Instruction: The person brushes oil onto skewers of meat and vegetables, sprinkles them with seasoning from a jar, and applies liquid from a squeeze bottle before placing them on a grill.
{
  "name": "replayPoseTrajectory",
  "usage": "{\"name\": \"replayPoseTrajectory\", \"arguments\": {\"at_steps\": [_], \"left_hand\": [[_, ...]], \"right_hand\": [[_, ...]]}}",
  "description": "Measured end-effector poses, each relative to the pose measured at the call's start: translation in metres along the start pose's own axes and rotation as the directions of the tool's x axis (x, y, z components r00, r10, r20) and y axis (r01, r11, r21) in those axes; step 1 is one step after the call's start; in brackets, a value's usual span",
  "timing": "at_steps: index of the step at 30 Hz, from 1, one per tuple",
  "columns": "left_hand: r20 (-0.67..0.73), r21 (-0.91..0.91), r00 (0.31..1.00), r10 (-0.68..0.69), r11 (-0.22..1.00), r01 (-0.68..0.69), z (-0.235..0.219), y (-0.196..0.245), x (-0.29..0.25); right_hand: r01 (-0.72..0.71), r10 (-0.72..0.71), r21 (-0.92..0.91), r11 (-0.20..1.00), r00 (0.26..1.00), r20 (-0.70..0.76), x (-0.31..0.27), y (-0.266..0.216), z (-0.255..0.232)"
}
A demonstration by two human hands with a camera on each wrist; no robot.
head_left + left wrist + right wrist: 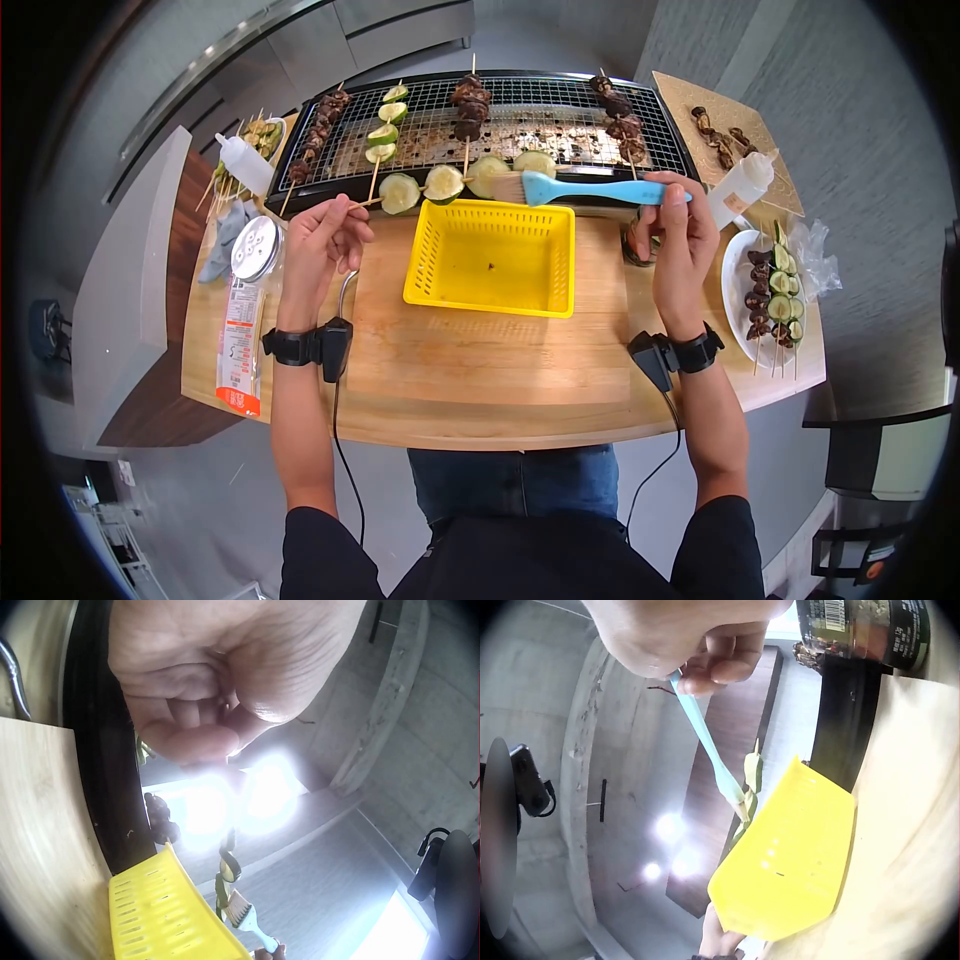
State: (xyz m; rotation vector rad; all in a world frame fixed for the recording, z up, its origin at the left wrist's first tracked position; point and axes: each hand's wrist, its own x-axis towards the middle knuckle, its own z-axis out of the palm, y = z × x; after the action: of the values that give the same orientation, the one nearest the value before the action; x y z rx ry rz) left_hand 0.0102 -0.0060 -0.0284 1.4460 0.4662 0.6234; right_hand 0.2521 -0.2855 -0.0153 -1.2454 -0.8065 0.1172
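Observation:
My left hand [325, 245] pinches the end of a wooden skewer threaded with several zucchini slices [400, 194]. The skewer lies roughly level above the far rim of a yellow plastic basket [490, 308]. In my right hand [682, 240] is a light blue basting brush [600, 190], gripped by its handle. Its pale bristles [508, 188] are right at the zucchini slices, as the right wrist view also shows beside the brush head [731, 787]. A small dark speck lies on the basket floor.
Behind the basket, a grill [545, 120] bears meat and zucchini skewers. At the right are a squeeze bottle [742, 188], a spice jar [866, 630] and a plate [735, 300] of skewers. At the left stand another bottle [245, 165] and a white-lidded shaker [255, 250].

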Motion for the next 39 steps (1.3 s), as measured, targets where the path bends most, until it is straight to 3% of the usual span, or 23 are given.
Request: {"name": "replayPoseTrajectory", "arguments": {"at_steps": [5, 8, 11, 16, 28, 39], "left_hand": [[-0.011, 0.000, 1.000, -0.002, 1.000, 0.002, 0.000, 0.000, 0.000], [0.022, -0.026, 1.000, -0.007, 1.000, 0.008, -0.001, 0.001, 0.000], [0.041, -0.037, 0.999, -0.007, 0.999, 0.009, 0.001, 0.002, -0.001], [0.045, -0.027, 0.999, -0.001, 1.000, 0.002, 0.000, 0.001, -0.001], [0.018, 0.003, 1.000, 0.006, 1.000, -0.006, 0.001, 0.000, -0.001], [0.020, -0.009, 1.000, 0.011, 1.000, -0.010, -0.002, -0.001, 0.000]], "right_hand": [[-0.007, 0.007, -0.002, 1.000, 0.998, -0.065, 0.003, 0.000, -0.004], [-0.005, 0.006, 0.041, 0.999, 1.000, -0.015, 0.001, 0.000, -0.001], [-0.021, 0.023, -0.027, 0.999, 0.999, 0.039, -0.001, -0.002, 0.001], [-0.003, 0.000, -0.019, 1.000, 0.993, -0.116, 0.002, -0.003, -0.002], [0.033, -0.041, -0.031, 0.999, 0.946, -0.323, 0.012, 0.000, -0.012], [0.018, -0.024, -0.021, 1.000, 0.950, -0.311, 0.013, 0.002, -0.014]]}}
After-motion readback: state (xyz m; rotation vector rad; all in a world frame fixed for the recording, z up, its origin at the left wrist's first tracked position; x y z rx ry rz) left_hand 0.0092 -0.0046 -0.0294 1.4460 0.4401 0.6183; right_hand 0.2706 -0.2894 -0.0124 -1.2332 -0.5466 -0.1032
